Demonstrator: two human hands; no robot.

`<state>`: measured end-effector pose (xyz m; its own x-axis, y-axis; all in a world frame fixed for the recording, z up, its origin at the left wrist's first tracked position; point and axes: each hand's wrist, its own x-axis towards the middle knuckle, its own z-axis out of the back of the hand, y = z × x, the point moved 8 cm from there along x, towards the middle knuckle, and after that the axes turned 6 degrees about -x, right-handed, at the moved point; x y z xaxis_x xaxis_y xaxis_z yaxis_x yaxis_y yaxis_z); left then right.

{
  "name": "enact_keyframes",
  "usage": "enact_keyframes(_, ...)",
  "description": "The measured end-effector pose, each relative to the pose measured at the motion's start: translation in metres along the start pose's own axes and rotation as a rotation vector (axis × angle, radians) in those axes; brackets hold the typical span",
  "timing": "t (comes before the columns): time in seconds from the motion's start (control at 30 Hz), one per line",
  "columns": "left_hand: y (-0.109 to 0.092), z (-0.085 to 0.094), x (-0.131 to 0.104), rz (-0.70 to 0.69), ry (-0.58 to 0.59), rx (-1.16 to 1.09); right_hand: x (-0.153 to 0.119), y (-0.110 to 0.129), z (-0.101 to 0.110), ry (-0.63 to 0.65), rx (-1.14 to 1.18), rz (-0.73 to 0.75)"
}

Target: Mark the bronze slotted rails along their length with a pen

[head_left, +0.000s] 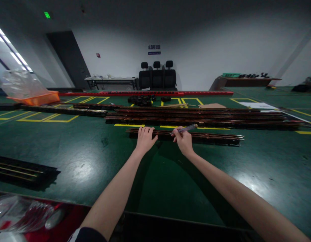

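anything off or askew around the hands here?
Nothing stands out. Left hand rests flat on the short rail section; right hand holds a pen-like tool to it. Longer rails behind lie parallel.

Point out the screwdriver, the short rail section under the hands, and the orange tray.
screwdriver (188, 128), head view, on its clear handle above the right hand.
short rail section (213, 137), head view, on its bare top right of the hands.
orange tray (35, 99), head view, on its front wall.
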<state>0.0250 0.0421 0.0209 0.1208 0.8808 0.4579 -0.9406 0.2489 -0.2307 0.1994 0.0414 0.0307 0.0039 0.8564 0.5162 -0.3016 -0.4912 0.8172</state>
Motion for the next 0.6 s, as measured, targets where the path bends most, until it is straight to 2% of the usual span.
enact_keyframes(0.6,0.0023,0.0010,-0.0006,0.021,0.018,-0.033,0.0007,-0.0032,-0.0052,0.074,0.003,-0.021)
